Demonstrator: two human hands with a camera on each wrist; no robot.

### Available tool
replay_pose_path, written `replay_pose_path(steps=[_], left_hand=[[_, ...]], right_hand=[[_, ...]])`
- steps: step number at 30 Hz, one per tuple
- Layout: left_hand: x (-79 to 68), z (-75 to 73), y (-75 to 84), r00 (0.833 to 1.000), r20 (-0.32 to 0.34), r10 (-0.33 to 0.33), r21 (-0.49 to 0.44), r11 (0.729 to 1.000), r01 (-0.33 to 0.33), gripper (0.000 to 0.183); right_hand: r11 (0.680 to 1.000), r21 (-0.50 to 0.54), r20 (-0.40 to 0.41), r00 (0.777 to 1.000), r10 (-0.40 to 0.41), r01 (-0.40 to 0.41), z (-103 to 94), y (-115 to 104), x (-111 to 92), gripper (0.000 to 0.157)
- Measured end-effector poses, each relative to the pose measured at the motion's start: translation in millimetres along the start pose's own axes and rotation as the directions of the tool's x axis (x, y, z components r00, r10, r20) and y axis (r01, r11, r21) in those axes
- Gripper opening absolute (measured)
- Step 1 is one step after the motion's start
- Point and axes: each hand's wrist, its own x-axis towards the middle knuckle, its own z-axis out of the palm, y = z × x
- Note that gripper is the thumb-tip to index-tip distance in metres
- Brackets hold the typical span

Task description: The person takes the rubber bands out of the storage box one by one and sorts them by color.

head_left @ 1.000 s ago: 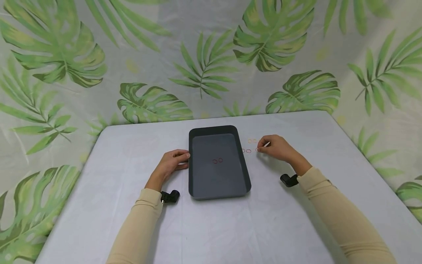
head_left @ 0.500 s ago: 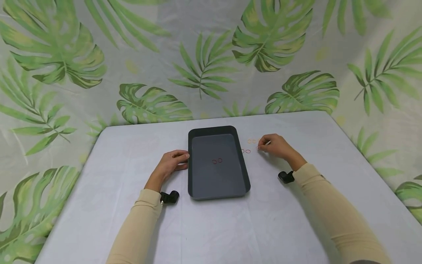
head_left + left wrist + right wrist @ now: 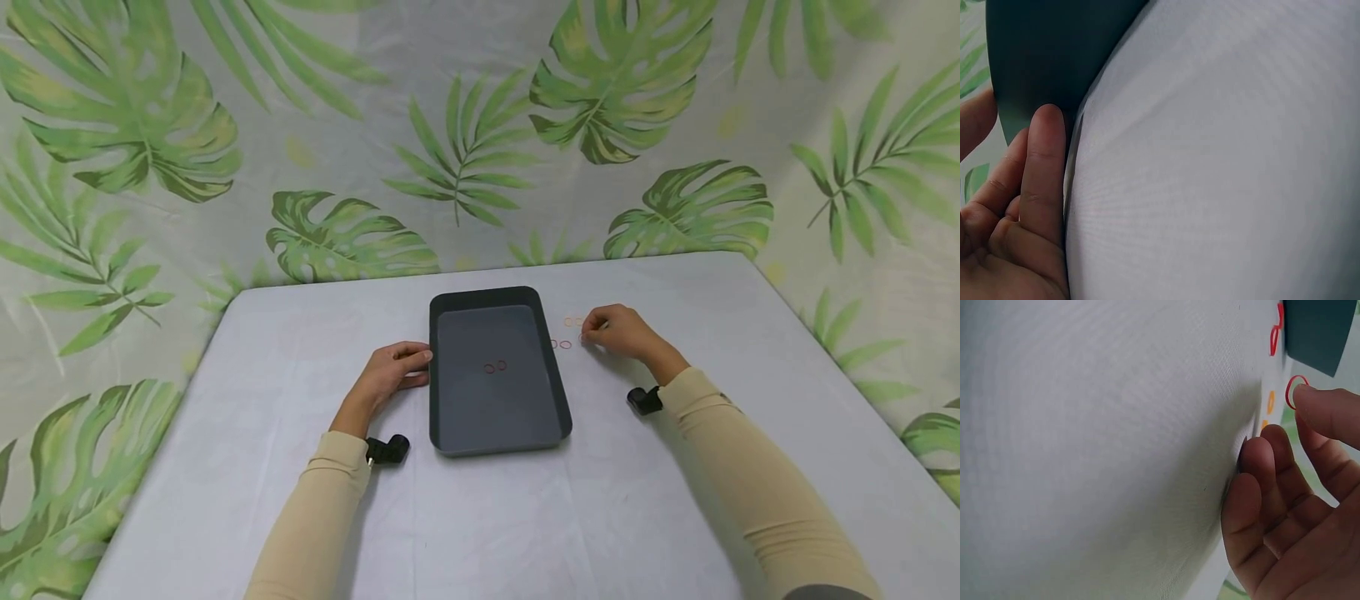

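My left hand [image 3: 393, 367] rests its fingertips on the left side of a dark grey baking tray [image 3: 495, 425]. In the left wrist view, straight fingers [image 3: 1046, 169] lie against the tray's outer wall [image 3: 1041, 56]. To the right of the tray, my right hand [image 3: 621, 331] pinches a small red rubber band [image 3: 1296, 380] between thumb and index finger, close over the table; its other fingers are curled. Two red rubber bands [image 3: 566, 344] lie beside the tray's right edge, with orange ones [image 3: 568, 322] just behind them. Inside the tray lie two more red bands [image 3: 489, 368].
A white cloth covers the table [image 3: 487, 525]. Behind and around it hangs a leaf-patterned curtain [image 3: 480, 125]. Each wrist wears a small black camera, the left one [image 3: 388, 450] near the tray's front left corner.
My right hand has lifted the red rubber band slightly and shifted a little to the left, its forearm moving left too. My left hand and the tray have stayed in place.
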Motion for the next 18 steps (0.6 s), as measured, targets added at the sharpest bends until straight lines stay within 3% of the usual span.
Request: replay_pose_path(steps=[18], left_hand=[[0.2,0.9,-0.1,1.000,-0.010,0.009,0.005,1.000,-0.009,0.041]], right_hand=[[1.000,-0.030,0.019,1.000,-0.009,0.010,-2.2,-0.5,2.5,0.009]])
